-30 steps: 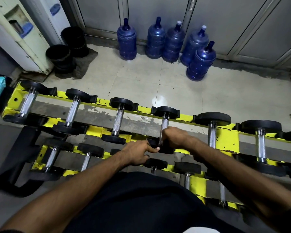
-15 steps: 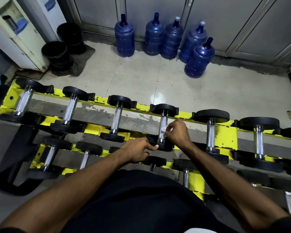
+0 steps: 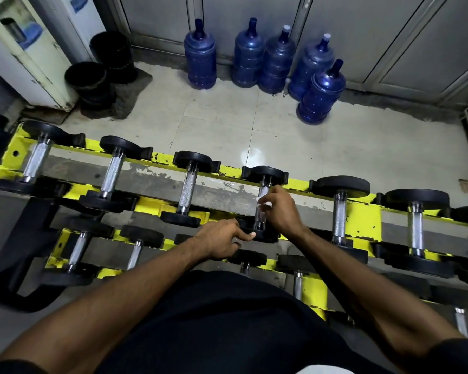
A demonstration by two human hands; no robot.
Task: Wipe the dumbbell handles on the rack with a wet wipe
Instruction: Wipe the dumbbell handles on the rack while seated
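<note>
The right hand (image 3: 281, 211) pinches a small white wet wipe (image 3: 265, 203) against the shiny handle (image 3: 260, 222) of the fourth dumbbell (image 3: 265, 172) from the left, on the top row of the yellow rack (image 3: 362, 214). The wet wipe sits on the far half of the handle, under the fingers. The left hand (image 3: 219, 240) is just beside it, nearer the person. It holds the black near end of the same dumbbell, with its fingers curled.
</note>
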